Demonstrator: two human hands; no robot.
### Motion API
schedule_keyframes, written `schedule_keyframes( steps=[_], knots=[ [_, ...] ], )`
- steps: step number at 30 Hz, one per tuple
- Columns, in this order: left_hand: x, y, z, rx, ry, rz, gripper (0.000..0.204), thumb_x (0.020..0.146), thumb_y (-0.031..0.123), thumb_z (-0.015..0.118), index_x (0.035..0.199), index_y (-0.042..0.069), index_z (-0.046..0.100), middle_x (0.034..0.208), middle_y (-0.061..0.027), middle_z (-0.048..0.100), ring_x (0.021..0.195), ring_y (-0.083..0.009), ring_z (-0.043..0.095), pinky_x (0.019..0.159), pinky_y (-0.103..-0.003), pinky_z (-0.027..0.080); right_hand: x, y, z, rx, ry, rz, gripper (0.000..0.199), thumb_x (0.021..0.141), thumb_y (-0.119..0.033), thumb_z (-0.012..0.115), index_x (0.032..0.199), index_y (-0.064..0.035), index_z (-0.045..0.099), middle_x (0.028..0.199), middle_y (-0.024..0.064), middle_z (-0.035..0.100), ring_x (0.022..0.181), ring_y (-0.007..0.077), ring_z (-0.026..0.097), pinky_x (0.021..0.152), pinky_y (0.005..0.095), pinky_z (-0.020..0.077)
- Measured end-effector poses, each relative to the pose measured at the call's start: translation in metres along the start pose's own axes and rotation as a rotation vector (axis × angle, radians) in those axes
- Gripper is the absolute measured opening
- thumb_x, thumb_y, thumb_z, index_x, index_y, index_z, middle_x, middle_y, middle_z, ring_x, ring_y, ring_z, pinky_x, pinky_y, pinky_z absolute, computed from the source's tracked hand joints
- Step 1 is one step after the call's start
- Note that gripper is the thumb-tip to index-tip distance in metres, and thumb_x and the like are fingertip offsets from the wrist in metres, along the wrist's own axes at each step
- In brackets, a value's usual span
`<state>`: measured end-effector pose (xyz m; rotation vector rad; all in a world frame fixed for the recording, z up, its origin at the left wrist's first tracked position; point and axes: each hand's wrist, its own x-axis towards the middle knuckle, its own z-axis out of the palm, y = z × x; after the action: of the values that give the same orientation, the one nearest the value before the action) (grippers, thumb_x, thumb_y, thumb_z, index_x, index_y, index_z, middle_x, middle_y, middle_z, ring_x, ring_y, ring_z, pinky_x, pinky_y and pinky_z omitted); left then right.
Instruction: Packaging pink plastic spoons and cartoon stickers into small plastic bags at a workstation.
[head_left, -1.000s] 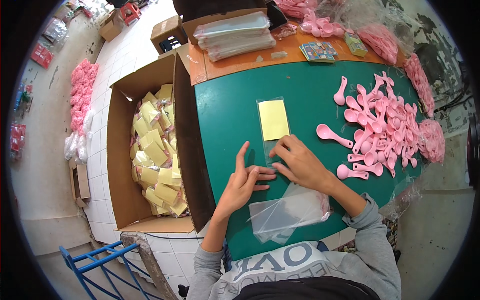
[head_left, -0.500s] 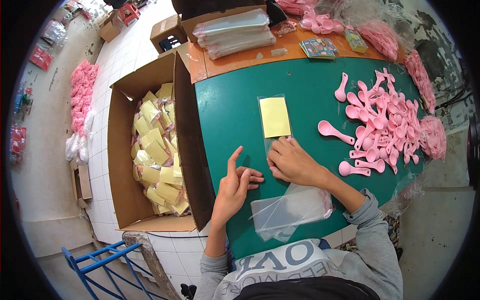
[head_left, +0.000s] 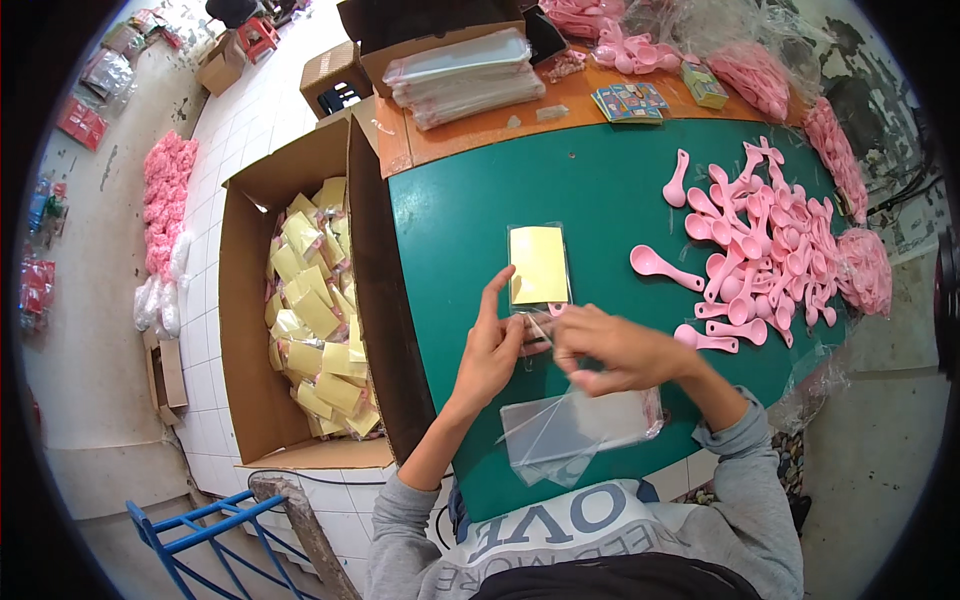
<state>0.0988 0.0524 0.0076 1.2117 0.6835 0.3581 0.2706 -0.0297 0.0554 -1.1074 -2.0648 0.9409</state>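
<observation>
A clear plastic bag (head_left: pixel 517 307) with a yellow card (head_left: pixel 538 265) inside lies on the green tabletop. A pink spoon's handle end (head_left: pixel 556 309) shows just below the card. My left hand (head_left: pixel 488 358) holds the bag's lower end between thumb and fingers, its index finger stretched along the card's left edge. Close by on the right, my right hand (head_left: pixel 625 350) is curled and slightly blurred at the bag's lower end; what its fingers grip is hidden. Nearer to me lies a stack of flat clear bags (head_left: pixel 570 430).
Pink measuring spoons (head_left: pixel 750 240) are heaped on the right of the green table (head_left: pixel 450 210). On the left stands a cardboard box (head_left: pixel 240 330) full of bagged yellow cards. Bundled clear bags (head_left: pixel 465 85) and small printed cards (head_left: pixel 628 102) sit at the back.
The bag with the yellow card has moved slightly nearer to me. My left hand has come up and taken hold of its lower end. My right hand has shifted right and down.
</observation>
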Motion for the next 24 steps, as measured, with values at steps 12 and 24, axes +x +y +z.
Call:
schedule_keyframes(
  steps=[12, 24],
  knots=[
    [-0.008, 0.008, -0.002, -0.116, -0.114, 0.004, 0.028, 0.094, 0.006, 0.030, 0.114, -0.001, 0.048, 0.107, -0.0128, 0.057, 0.100, -0.0163, 0.058, 0.088, -0.031, 0.048, -0.082, 0.059, -0.093, -0.219, 0.666, 0.785, 0.051, 0.070, -0.003, 0.062, 0.117, -0.0064, 0.044, 0.116, 0.0133, 0.048, 0.106, 0.0309, 0.049, 0.091, 0.0359, 0.0395],
    [-0.013, 0.015, -0.004, 0.355, -0.084, 0.198, 0.028, 0.089, 0.000, 0.045, 0.116, 0.003, 0.042, 0.098, -0.0143, 0.060, 0.094, -0.0184, 0.062, 0.069, -0.028, 0.055, -0.021, 0.029, 0.007, -0.003, 0.474, 0.240, 0.012, 0.073, -0.007, 0.069, 0.081, -0.0050, 0.059, 0.097, 0.0063, 0.047, 0.084, 0.0162, 0.055, 0.071, 0.0271, 0.0462]
  ],
)
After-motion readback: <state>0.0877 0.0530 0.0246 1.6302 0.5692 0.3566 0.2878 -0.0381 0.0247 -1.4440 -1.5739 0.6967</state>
